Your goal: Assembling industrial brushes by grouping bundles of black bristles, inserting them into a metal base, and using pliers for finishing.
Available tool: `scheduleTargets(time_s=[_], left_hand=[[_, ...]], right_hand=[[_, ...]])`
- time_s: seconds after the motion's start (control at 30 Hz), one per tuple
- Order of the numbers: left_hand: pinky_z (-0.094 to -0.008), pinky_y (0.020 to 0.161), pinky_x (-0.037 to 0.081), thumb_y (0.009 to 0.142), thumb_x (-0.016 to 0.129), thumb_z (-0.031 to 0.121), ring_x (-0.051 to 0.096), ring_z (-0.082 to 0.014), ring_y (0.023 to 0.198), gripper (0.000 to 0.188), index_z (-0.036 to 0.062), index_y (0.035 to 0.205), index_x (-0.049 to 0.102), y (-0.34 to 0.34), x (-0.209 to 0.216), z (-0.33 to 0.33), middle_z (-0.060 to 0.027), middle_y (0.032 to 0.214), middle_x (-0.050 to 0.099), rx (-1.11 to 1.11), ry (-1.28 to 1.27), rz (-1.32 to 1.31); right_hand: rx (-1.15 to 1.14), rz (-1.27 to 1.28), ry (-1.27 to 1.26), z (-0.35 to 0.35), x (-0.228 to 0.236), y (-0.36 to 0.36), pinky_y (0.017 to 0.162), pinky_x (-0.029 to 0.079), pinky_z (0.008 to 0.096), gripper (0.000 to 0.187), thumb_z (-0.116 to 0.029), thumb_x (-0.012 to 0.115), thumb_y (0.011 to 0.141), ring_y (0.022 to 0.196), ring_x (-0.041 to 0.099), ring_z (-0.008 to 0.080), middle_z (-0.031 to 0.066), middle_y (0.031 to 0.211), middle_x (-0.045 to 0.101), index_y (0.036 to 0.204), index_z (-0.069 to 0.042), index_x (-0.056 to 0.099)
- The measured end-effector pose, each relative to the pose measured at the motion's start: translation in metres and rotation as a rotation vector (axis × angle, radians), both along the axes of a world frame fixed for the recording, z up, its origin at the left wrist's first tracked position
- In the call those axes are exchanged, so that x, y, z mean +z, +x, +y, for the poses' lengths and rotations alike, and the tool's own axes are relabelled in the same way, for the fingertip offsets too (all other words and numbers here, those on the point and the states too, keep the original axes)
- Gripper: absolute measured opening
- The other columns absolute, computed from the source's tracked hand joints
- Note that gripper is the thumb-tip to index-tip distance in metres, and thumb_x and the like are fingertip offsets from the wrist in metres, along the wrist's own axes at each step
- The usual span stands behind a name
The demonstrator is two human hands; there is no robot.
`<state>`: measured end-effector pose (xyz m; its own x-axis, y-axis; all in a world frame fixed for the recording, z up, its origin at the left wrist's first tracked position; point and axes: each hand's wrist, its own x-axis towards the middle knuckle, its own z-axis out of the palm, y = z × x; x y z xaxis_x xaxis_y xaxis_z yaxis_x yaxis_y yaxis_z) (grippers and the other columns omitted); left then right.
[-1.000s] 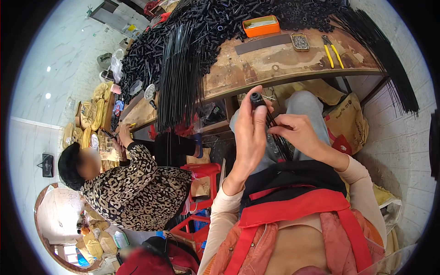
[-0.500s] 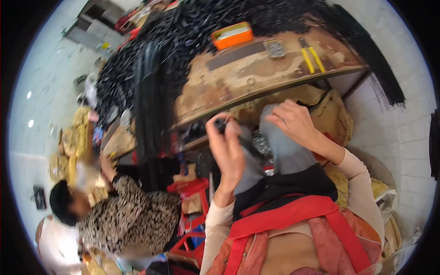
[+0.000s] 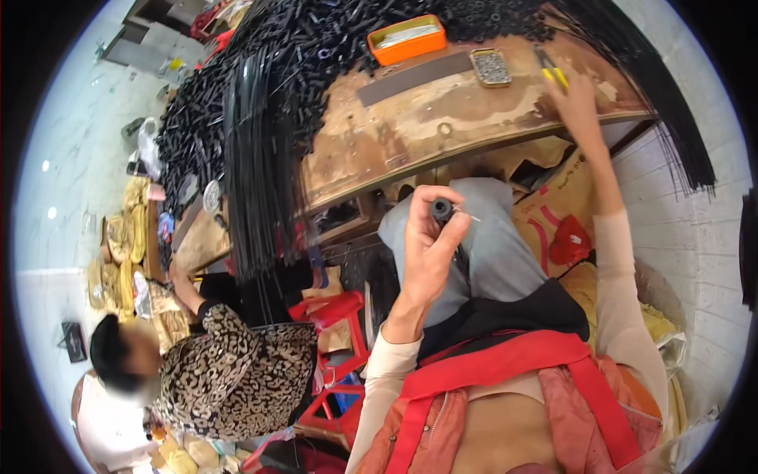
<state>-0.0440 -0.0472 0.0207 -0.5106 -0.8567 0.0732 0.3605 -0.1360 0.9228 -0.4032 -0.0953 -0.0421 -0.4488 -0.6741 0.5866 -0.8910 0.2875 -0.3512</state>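
Note:
My left hand [image 3: 426, 257], over my lap, is closed around a black tube [image 3: 440, 209] whose round hollow end faces up. A thin pale wire or pin sticks out beside its thumb; its exact kind is too small to tell. On the bench's right part, my right hand [image 3: 578, 110] reaches forward, its fingers closed on the yellow-handled pliers [image 3: 559, 77]. The plier jaws point away from me, and the hand covers the rear of the handles. A small tin of metal bits [image 3: 492, 68] lies left of the pliers.
Black tube pieces [image 3: 316, 47] heap over the bench [image 3: 379, 158]. An orange box [image 3: 407, 41] and a flat grey strip [image 3: 407, 80] lie there too. Bundles of black strands hang at left [image 3: 260, 166] and right [image 3: 671, 95]. A co-worker [image 3: 237, 363] sits at left near a red stool [image 3: 343, 316].
My right hand has moved from above my knee forward onto the pliers. My left hand, with the black tube, has shifted right. The view has shifted slightly.

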Motion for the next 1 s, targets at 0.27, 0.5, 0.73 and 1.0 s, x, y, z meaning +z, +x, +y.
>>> scheduleTargets(time_s=[0.27,0.5,0.73,1.0], left_hand=[[-0.0215,0.059,0.030,0.097,0.060,0.027,0.038,-0.0060,0.067,0.043,-0.0012,0.128,0.051,0.017,0.010,0.015,0.0038,0.075,0.043,-0.004,-0.138,-0.066],[-0.0206,0.060,0.031,0.097,0.059,0.033,0.039,-0.0059,0.069,0.051,-0.0005,0.134,0.049,0.024,0.021,0.039,0.0041,0.080,0.045,-0.075,-0.202,-0.111],[-0.0175,0.068,0.039,0.096,0.062,0.018,0.046,-0.0038,0.079,0.044,0.0042,0.136,0.051,0.041,0.023,0.051,0.0019,0.099,0.055,-0.100,-0.177,-0.142],[-0.0198,0.074,0.045,0.087,0.070,0.006,0.054,-0.0069,0.081,0.044,0.0038,0.130,0.059,0.064,0.028,0.057,-0.0012,0.099,0.058,-0.225,-0.318,-0.194]], right_hand=[[0.687,-1.141,0.570,0.124,0.092,0.137,0.058,0.042,0.0255,0.033,-0.033,0.051,0.099,0.059,0.053,0.0101,0.0033,0.064,0.054,0.108,-0.001,0.057],[0.795,-0.062,0.207,0.144,0.095,0.182,0.088,0.043,0.0398,0.057,0.006,0.064,0.078,0.103,0.051,0.0334,0.0146,0.114,0.051,0.132,-0.009,0.053],[0.817,0.009,0.125,0.147,0.093,0.191,0.081,0.044,0.0406,0.061,0.006,0.066,0.074,0.099,0.052,0.0319,0.0131,0.108,0.050,0.132,-0.010,0.055],[1.318,-0.174,0.451,0.160,0.138,0.169,0.051,0.045,0.0343,0.039,-0.018,0.078,0.077,0.057,0.061,0.0263,0.0076,0.066,0.056,0.105,-0.002,0.056]])
